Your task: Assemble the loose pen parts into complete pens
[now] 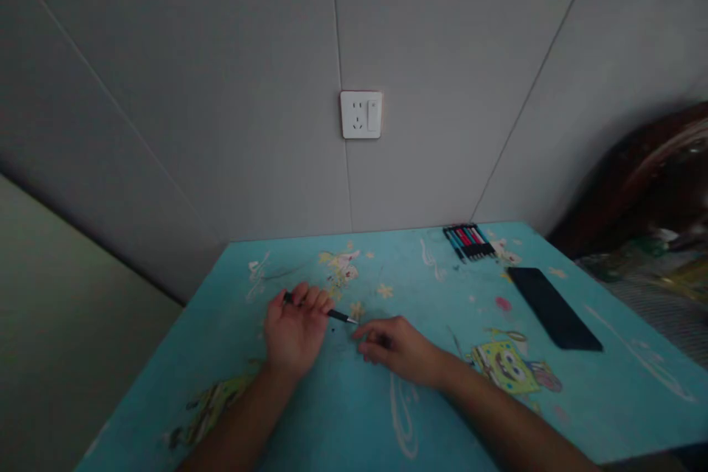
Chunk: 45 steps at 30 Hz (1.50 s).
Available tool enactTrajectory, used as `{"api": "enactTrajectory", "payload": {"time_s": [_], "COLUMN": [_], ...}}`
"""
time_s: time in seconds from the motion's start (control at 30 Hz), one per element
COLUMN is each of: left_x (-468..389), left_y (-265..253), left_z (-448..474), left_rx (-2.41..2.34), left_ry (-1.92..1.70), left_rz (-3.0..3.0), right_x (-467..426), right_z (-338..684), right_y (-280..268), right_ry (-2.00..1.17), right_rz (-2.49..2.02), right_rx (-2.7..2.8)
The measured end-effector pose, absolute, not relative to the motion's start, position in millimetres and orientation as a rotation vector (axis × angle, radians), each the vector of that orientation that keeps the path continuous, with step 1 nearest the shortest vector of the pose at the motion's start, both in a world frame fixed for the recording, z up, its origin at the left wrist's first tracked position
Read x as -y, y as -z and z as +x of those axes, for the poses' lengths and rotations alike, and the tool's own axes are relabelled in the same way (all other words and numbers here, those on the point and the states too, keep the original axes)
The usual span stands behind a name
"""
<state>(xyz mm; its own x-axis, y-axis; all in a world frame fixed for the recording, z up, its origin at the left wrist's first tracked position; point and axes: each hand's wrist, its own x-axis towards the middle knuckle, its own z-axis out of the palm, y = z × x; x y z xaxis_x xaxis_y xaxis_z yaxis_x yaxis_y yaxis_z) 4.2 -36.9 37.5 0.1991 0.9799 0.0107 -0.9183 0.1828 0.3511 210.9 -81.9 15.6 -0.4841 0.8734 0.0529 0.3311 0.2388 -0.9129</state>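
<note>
A slim black pen point(338, 315) with a silver tip lies across the fingers of my left hand point(296, 332). That hand is turned palm up, its fingers curled round the barrel, and the tip points right. Close by the tip is my right hand point(401, 348), loosely bent with thumb and forefinger apart; nothing shows between them. Whether the forefinger touches the pen tip I cannot tell. A tiny dark speck point(332, 330) is on the tabletop between the hands.
The table point(442, 413) has a blue cartoon-print cover. A row of several coloured pens point(470, 242) lies at the back right, with a flat black rectangular object point(554, 310) in front of it. Behind the table rises a grey wall with a white socket point(361, 115).
</note>
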Motion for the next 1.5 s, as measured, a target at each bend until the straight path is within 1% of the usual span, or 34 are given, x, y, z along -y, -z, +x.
{"api": "enactTrajectory", "payload": {"time_s": [0.1, 0.37, 0.53, 0.7, 0.8, 0.93, 1.03, 1.1, 1.2, 1.33, 1.5], "left_x": [35.6, 39.9, 42.3, 45.6, 45.2, 42.3, 41.1, 40.9, 40.2, 36.7, 38.7], "left_y": [-36.6, -38.6, -39.2, -42.9, -40.5, -30.2, -23.6, -21.9, -22.2, -21.2, -12.1], "left_z": [4.1, 7.2, 8.8, 12.4, 16.9, 22.1, 21.5, 18.8, 13.8, 9.8, 16.8], "left_rx": [-0.267, -0.253, -0.212, -0.277, -0.332, -0.442, -0.605, -0.734, -0.854, -0.889, -0.890], "left_ry": [-1.363, -1.290, -1.239, -1.239, -1.292, -1.470, -1.590, -1.605, -1.553, -1.469, -1.151], "left_rz": [0.304, 0.275, 0.320, 0.401, 0.475, 0.687, 0.869, 0.992, 1.115, 1.170, 1.310], "right_x": [82.9, 82.9, 81.7, 81.0, 79.3, 76.3, 74.5, 73.6, 71.8, 68.3, 64.0], "right_z": [209.9, 207.4, 208.3, 208.1, 208.1, 210.1, 211.9, 212.8, 214.8, 222.1, 233.4], "right_y": [-17.8, -24.2, -23.8, -21.5, -19.0, -17.0, -16.3, -15.3, -13.7, -17.0, -28.8], "right_ry": [-1.157, -1.117, -1.073, -1.045, -0.990, -0.862, -0.811, -0.792, -0.770, -0.821, -0.785], "right_rz": [-1.089, -1.078, -1.104, -1.135, -1.165, -1.236, -1.266, -1.279, -1.300, -1.262, -1.181], "right_rx": [1.985, 1.918, 1.938, 1.917, 1.893, 1.887, 1.882, 1.859, 1.768, 1.524, 1.249]}}
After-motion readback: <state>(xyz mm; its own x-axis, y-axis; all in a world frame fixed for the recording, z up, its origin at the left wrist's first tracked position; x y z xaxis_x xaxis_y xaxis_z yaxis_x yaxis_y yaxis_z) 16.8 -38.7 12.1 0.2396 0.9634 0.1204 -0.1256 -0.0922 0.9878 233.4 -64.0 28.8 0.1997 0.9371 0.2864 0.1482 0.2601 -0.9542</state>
